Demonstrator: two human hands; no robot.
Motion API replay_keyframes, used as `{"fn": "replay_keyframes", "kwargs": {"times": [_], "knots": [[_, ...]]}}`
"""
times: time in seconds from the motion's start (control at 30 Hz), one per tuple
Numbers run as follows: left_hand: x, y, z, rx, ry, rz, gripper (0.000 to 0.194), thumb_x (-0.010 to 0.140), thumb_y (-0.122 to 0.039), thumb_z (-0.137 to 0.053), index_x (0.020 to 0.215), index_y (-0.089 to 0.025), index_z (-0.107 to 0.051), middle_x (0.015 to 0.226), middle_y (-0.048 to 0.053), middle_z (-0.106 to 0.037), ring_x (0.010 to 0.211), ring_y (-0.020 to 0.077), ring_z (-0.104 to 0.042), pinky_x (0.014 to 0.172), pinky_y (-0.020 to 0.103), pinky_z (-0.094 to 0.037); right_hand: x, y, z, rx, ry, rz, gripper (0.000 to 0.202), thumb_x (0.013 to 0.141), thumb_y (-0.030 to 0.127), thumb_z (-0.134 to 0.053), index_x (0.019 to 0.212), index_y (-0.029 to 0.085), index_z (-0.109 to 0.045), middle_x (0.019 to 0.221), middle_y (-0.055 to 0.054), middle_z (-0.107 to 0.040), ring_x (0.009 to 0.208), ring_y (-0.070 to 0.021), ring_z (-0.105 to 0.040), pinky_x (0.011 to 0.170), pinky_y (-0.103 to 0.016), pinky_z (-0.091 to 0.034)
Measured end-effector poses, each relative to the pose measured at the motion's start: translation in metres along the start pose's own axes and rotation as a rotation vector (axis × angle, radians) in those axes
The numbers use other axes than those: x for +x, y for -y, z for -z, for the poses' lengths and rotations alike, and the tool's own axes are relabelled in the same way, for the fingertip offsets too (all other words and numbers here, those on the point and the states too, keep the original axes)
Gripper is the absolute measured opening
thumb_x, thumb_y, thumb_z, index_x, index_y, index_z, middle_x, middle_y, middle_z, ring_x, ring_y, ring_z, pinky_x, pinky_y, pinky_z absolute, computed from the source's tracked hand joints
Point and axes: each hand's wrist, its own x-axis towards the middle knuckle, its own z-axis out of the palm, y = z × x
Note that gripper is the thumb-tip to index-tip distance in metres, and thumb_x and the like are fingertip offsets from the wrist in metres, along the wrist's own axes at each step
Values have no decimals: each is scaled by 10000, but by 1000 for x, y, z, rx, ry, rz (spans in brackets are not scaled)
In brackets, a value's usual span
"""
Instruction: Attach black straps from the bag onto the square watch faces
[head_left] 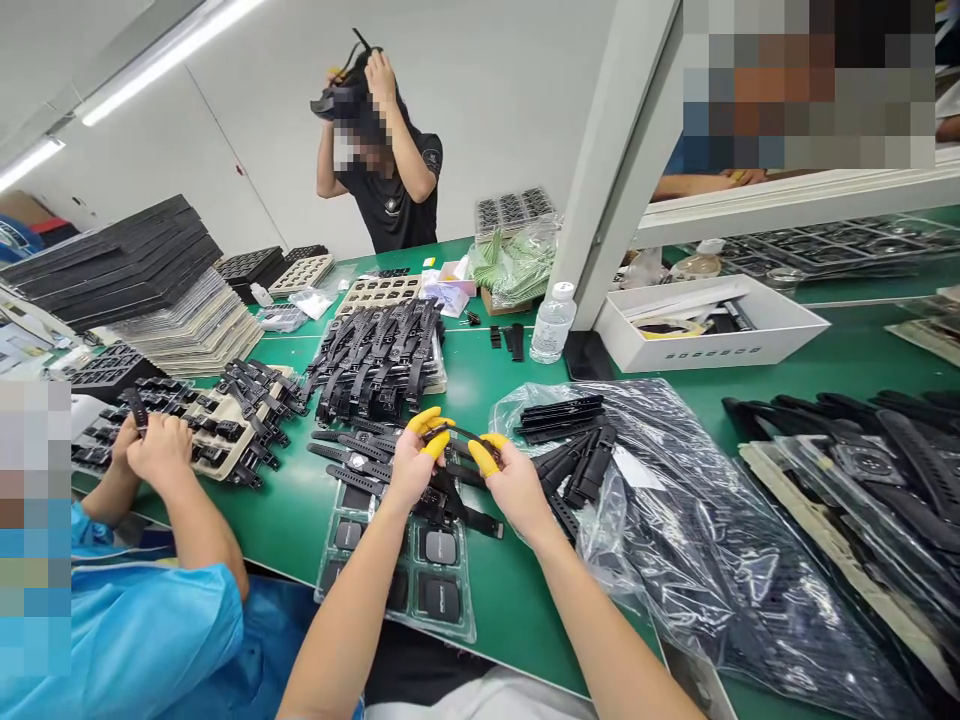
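My left hand [417,462], with yellow finger covers, pinches one end of a black watch strap [456,434]. Its other end sits between the yellow-covered fingers of my right hand [516,486], so the strap spans both hands above the green table. Whether a watch case is attached cannot be made out. Beneath my hands, black watches with straps [360,462] lie across a clear plastic tray [469,618] that holds square black pieces [440,546]. Right of my right hand, loose black straps [589,465] rest on a plastic bag [690,520].
At left, a co-worker's hands [159,445] handle a watch strap by a beige tray [217,415]. Stacked watches [382,350] stand ahead. A bottle [553,322], a dark phone [589,356] and a white box [705,350] sit ahead right. Another person [397,190] stands across the table.
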Motion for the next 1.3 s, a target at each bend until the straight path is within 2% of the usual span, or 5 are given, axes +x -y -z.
{"fn": "replay_keyframes", "kwargs": {"times": [0.33, 0.57, 0.77, 1.0, 1.3], "knots": [[-6, -9, 1, 236, 255, -48, 708, 860, -393, -798, 1474, -237, -482, 1230, 110, -708, 883, 155, -700, 580, 197, -497, 5, 17, 11, 148, -316, 77, 523, 829, 714, -653, 925, 200, -649, 705, -7, -626, 625, -170, -552, 581, -304, -460], [-10, -66, 38, 1177, 304, -262, 257, 965, -262, -617, 1203, -218, -701, 1122, 94, -783, 971, 257, -738, 866, 364, -574, 10, 21, 11, 77, -224, 70, 539, 850, 753, -608, 838, 215, -626, 631, 30, -545, 568, -147, -465, 559, -297, -382], [-33, -105, 72, 1706, 349, -364, 345, 867, -89, -525, 1105, -205, -747, 1071, 108, -769, 984, 307, -717, 847, 393, -559, 13, 16, 27, -333, -114, 72, 312, 984, 500, -533, 945, 214, -652, 849, -61, -682, 805, -240, -617, 761, -386, -501], [-66, -130, 137, 1667, 447, -275, 377, 885, -156, -459, 1124, -215, -745, 1018, 86, -741, 963, 278, -695, 862, 387, -564, 25, -1, 61, -889, -321, 177, 419, 898, 92, -470, 1262, 168, -662, 1399, -218, -572, 1373, -404, -434, 1067, -584, -443], [-86, -116, 186, 1604, 314, -169, 376, 911, -201, -464, 1163, -195, -743, 1148, 116, -747, 1083, 288, -676, 987, 439, -548, 26, -20, 54, -1016, -209, 158, 377, 907, 172, -518, 1241, 184, -693, 1597, -206, -418, 1503, -466, -269, 1120, -718, -319]]}}
